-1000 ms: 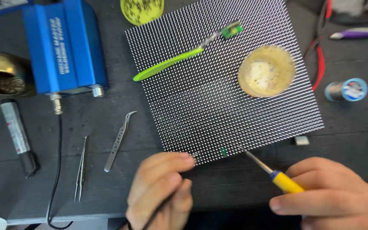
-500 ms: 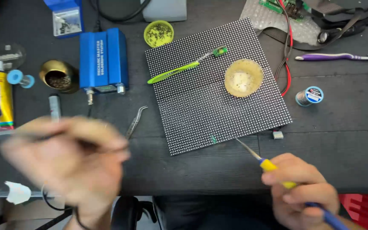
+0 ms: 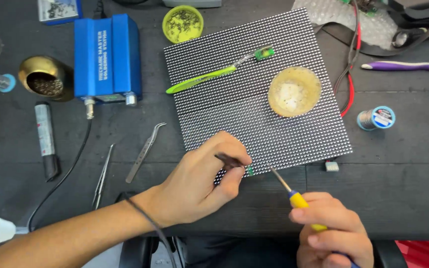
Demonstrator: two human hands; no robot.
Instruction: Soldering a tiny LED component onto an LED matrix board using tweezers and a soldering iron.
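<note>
Head view shows the left hand [image 3: 199, 186] pinching dark tweezers [image 3: 230, 161], their tip at a small green part [image 3: 250, 170] on the near edge of the dotted panel [image 3: 254, 94]. Just right of it, the right hand [image 3: 331, 233] is closed on a yellow-handled soldering iron [image 3: 299, 198], its tip pointing at that same edge.

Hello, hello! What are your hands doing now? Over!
Left hand pinching tweezers at the dotted panel edge. Right hand gripping yellow-handled iron, tip alongside. Nothing in between.
</note>
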